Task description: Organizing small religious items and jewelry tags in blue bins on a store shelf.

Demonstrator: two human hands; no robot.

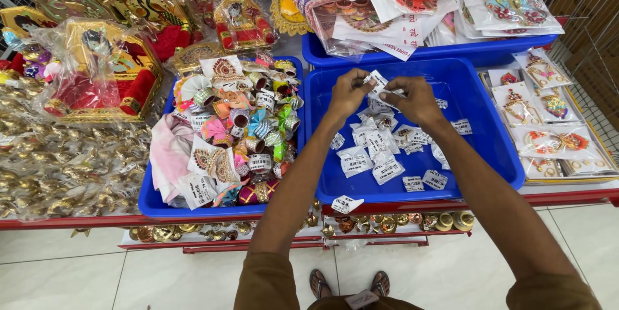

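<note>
Small white barcode-labelled plastic packet [380, 84] was over the blue plastic tray's [496, 149] far edge, pinched shut between your left hand [349, 91] and right hand [416, 96]; grip by edges, kept over tray.

A small clear plastic packet with a white printed label [379, 86] is held up, tilted, above the blue plastic tray [477, 100], over similar labelled packets [377, 155] strewn inside the tray.

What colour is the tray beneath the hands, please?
Blue tray, clearest in the head view.
</note>
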